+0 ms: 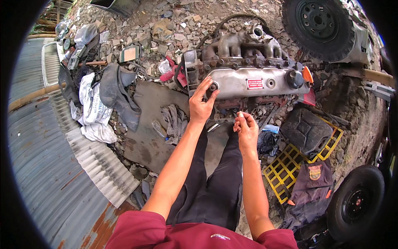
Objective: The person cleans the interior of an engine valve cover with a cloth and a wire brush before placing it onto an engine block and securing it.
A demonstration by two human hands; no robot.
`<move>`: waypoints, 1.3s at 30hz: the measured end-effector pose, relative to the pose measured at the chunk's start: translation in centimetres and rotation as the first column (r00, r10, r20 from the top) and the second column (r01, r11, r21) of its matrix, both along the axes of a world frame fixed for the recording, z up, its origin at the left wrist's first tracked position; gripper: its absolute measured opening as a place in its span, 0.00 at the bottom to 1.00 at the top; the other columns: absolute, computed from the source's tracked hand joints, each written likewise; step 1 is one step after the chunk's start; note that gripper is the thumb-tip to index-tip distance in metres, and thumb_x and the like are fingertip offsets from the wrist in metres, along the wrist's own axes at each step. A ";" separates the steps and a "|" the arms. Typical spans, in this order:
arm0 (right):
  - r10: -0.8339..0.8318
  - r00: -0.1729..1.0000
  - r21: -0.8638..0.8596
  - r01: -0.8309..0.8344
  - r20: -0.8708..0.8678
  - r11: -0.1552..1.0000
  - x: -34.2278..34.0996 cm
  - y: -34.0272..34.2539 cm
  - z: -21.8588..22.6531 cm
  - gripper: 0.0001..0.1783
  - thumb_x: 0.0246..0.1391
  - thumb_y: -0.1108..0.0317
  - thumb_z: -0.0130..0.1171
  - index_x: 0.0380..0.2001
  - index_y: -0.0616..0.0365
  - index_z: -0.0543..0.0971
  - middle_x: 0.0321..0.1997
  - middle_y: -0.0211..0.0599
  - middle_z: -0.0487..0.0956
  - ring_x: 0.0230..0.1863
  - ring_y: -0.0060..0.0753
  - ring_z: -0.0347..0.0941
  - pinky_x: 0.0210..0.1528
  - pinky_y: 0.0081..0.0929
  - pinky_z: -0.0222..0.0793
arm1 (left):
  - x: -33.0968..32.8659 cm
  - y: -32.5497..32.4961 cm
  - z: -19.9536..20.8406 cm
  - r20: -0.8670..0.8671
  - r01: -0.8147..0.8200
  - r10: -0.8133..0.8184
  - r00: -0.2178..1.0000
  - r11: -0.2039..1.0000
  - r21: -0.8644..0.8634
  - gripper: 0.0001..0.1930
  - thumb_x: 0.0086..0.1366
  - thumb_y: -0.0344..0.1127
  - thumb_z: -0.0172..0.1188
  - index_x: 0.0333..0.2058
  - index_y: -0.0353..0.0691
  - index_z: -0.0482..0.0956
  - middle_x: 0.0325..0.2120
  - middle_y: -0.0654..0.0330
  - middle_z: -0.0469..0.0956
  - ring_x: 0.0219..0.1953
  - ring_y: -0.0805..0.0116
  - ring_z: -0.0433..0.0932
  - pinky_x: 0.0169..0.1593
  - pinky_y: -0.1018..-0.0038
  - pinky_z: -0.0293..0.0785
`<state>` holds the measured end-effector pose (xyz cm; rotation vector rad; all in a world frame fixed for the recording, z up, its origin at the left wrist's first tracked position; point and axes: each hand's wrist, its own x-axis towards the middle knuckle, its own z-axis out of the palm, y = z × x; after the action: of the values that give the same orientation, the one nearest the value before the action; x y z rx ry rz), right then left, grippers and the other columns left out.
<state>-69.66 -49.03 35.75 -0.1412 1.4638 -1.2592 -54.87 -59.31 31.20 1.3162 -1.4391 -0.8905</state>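
Note:
A silver valve cover [236,81] tops the engine [248,54] in front of me. My left hand [201,103] is at the cover's left end, its thumb and fingers curled round a dark round nut [213,87]. My right hand [246,132] is raised just below the cover's near edge, apart from it. Its thumb and finger are pinched and the other fingers curled in; whatever is between the tips is too small to make out. Towards the cover's right end are a round fitting [271,83] and a black cap [294,79].
A flat dark sheet [149,120] lies under a crumpled rag [175,120] at left. Beyond are a white sack [93,103] and corrugated metal [45,162]. To the right are a black jerrycan-like container [306,132], a yellow grid [282,170] and wheels [317,20]. Rubble covers the far ground.

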 end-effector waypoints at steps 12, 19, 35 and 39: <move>0.180 0.889 -0.089 -0.238 -0.422 0.967 2.5 -5.0 1.2 0.10 0.67 0.71 0.53 0.48 0.63 0.77 0.37 0.32 0.78 0.32 0.16 0.72 0.31 0.16 0.68 | 3.5 -2.8 0.3 0.086 0.293 -0.292 0.953 0.956 -0.003 0.23 0.55 0.36 0.74 0.50 0.42 0.83 0.54 0.57 0.79 0.59 0.59 0.76 0.62 0.66 0.70; 0.190 0.879 -0.224 -0.311 -0.438 0.924 3.0 -8.8 1.9 0.15 0.67 0.78 0.48 0.55 0.67 0.71 0.47 0.42 0.79 0.39 0.23 0.79 0.38 0.22 0.77 | 4.4 -3.0 -0.6 0.166 0.367 -0.364 0.917 0.930 0.012 0.23 0.59 0.36 0.71 0.54 0.46 0.82 0.58 0.56 0.76 0.60 0.54 0.73 0.64 0.61 0.67; 0.341 0.229 0.086 -0.705 -0.912 0.704 3.5 -10.7 4.0 0.10 0.55 0.79 0.60 0.42 0.64 0.80 0.45 0.49 0.78 0.44 0.53 0.79 0.43 0.39 0.78 | 3.2 -1.5 -1.9 0.082 0.222 -0.218 0.973 0.974 -0.040 0.27 0.54 0.32 0.71 0.55 0.47 0.81 0.58 0.52 0.73 0.60 0.51 0.72 0.63 0.60 0.67; 0.378 0.047 0.178 -0.824 -0.925 0.538 3.0 -11.6 3.8 0.11 0.55 0.77 0.58 0.43 0.64 0.79 0.46 0.51 0.77 0.45 0.59 0.77 0.46 0.45 0.74 | 2.5 -1.4 -2.1 0.075 0.197 -0.192 0.979 0.978 -0.065 0.28 0.53 0.28 0.70 0.56 0.46 0.80 0.58 0.52 0.73 0.60 0.50 0.72 0.63 0.59 0.67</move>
<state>-66.61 -60.61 39.56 -1.9246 1.6079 -0.5970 -52.39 -60.68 29.14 1.1757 -1.6598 -0.9184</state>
